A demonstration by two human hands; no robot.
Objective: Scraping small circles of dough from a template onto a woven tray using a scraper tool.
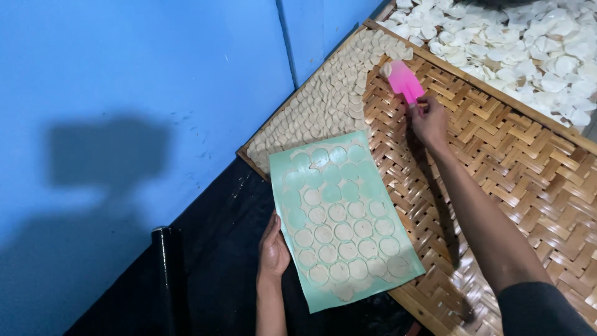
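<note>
The left hand (273, 252) holds the green sheet (345, 218) by its left edge, fingers under it and thumb on the side, so the sheet stays flat and level and the pale dough discs (339, 233) on it do not slide. The sheet rests partly on the woven bamboo tray (497, 162) and partly hangs over the tray's near edge above the black floor cover (217, 261); the hand supports this free part. The upper rows of the sheet show only round marks where no disc lies, while the lower rows are full.

The right hand (429, 121) reaches far over the tray, and its grip is closed on the handle of a pink spatula (404, 79). The blade points away from the person and its tip is at the edge of the discs already laid on the tray (323, 102), which overlap like scales along the tray's upper left corner beside the blue wall (143, 93). One pale disc seems to sit at the blade tip, but I cannot tell this for sure.

Behind the tray's far frame lies a big heap of white dried chips (528, 37). A black roll (168, 274) stands near the left forearm, close to the wall. Nothing blocks the way between sheet and laid discs; only the bare weave lies there
</note>
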